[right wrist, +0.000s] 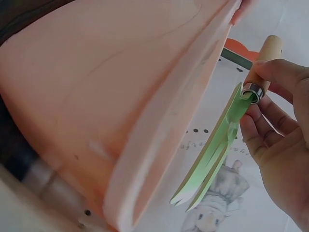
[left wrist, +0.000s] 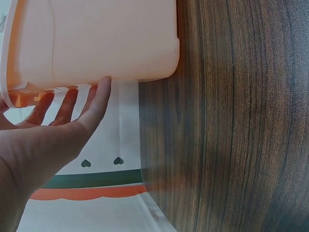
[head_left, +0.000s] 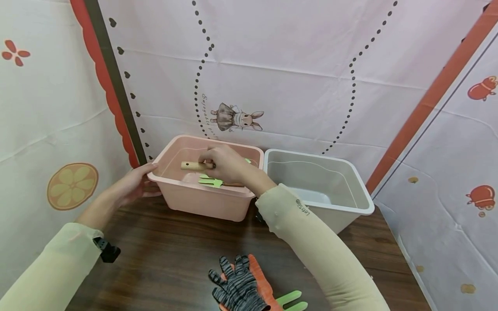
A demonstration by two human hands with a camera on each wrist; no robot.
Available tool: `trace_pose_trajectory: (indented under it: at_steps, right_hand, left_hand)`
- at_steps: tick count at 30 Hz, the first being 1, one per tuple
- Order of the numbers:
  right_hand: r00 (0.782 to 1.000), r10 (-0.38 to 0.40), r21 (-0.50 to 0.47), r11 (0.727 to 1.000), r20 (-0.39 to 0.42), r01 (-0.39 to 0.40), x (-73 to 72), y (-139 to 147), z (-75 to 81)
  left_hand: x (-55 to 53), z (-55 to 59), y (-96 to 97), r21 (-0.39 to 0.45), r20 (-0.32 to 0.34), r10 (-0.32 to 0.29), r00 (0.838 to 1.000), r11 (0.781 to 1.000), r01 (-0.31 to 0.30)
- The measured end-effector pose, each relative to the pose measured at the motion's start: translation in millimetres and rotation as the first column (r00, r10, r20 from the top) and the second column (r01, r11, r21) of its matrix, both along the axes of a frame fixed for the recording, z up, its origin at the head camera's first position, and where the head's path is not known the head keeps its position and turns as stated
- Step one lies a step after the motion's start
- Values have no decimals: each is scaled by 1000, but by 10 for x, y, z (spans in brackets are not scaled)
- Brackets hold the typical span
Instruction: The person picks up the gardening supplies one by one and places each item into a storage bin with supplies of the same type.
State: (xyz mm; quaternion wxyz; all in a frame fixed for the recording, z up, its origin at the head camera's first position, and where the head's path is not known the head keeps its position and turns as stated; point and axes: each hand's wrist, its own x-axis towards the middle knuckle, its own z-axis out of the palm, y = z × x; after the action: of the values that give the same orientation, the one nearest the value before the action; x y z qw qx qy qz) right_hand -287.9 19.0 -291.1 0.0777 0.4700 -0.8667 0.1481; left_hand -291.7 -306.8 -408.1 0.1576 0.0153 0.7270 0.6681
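My right hand (head_left: 225,163) is over the pink bin (head_left: 202,203), holding a hand fork by its wooden handle (head_left: 191,166). In the right wrist view, thumb and fingers pinch that handle near its metal collar, and the fork's green pronged head (right wrist: 212,150) slants down-left beyond the bin's rim. My left hand (head_left: 138,183) holds the bin's left rim, thumb on top; the left wrist view shows its fingers against the bin's outer side. A second green fork (head_left: 211,181) with a brown handle lies inside the bin, partly hidden by the front rim.
A grey bin (head_left: 359,207) stands right beside the pink one, with my right forearm crossing its near-left corner. Striped gloves (head_left: 243,285) with orange parts lie at the table's front, a green pronged tool (head_left: 292,300) partly under them. Printed cloth (head_left: 288,99) hangs behind the wooden table (head_left: 155,250).
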Motion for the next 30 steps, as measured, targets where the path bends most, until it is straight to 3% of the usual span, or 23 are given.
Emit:
trace_pose_trajectory:
  at_steps: [6,20,30]
  right_hand:
    - [1000,-21,-42,999,19,22,-73,-34,-126]
    - [999,-30,26,999,27,29,-116,-102,-344]
    - [999,-32,-38,999,41,33,-137,-39,-485]
  left_hand:
    - [-13,-23,-8,-2,10,2,1000,1000,-2]
    - [-26,-11,-4,17,27,8,1000,1000,-9]
    - [-22,5,14,30,43,20,999,999,-22]
